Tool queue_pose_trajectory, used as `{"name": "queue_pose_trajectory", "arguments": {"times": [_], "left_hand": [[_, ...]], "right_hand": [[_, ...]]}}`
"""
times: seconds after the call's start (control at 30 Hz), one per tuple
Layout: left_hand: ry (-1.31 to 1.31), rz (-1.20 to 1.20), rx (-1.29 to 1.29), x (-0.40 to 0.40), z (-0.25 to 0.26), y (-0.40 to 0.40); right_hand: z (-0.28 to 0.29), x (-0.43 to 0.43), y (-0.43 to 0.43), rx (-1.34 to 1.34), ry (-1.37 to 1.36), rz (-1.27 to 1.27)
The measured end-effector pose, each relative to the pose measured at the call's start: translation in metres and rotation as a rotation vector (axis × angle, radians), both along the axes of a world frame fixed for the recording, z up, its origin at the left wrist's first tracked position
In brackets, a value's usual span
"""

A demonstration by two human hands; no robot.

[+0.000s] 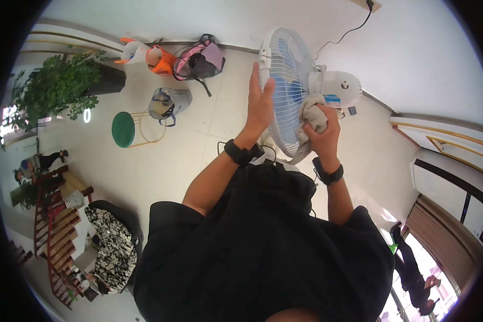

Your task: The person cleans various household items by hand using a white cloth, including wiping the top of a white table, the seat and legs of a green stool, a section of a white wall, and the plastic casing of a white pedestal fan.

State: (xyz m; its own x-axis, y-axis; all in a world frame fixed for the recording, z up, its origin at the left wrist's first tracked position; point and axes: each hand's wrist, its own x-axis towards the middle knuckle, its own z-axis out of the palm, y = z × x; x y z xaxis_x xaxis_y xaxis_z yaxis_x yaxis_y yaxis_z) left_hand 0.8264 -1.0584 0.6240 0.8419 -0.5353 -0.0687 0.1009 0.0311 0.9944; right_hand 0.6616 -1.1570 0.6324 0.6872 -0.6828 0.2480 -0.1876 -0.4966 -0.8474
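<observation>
An electric fan (283,104) with a white wire guard and blue blades is before me, its head turned side-on. My left hand (261,102) holds the guard's rim on the front side, fingers stretched along it and thumb at the edge. Bunched in my right hand (326,128) is a greyish-beige cloth (313,114), pressed against the rear of the guard beside the white motor housing (342,86). A blue label (332,100) shows on the housing. My body and arms hide most of the fan's lower part.
A black cord (348,31) runs from a wall socket (368,4) down behind the fan. Left stand a green-topped stool (123,129), a grey bag (173,104), an orange bag (160,60), a pink-and-black bag (201,60) and a plant (60,82). Other people (414,269) are farther off.
</observation>
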Motion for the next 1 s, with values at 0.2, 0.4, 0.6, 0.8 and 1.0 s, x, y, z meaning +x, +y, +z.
{"name": "queue_pose_trajectory", "arguments": {"times": [0.2, 0.4, 0.6, 0.8, 1.0], "left_hand": [[-0.055, -0.003, 0.039, 0.0, 0.001, 0.002], [-0.044, 0.002, 0.031, 0.001, 0.004, 0.003], [-0.027, 0.027, -0.004, -0.004, -0.007, -0.003], [-0.119, 0.239, 0.099, -0.014, 0.001, -0.004], [-0.711, 0.401, 0.421, -0.085, 0.042, -0.011]], "right_hand": [[-0.013, -0.007, -0.005, -0.05, 0.012, 0.001], [-0.039, -0.058, -0.016, -0.113, 0.357, -0.006], [-0.064, -0.122, -0.067, 0.275, 0.166, -0.266], [-0.067, -0.108, -0.139, 0.323, -0.056, -0.319], [-0.114, -0.113, -0.19, 0.417, -0.055, -0.05]]}}
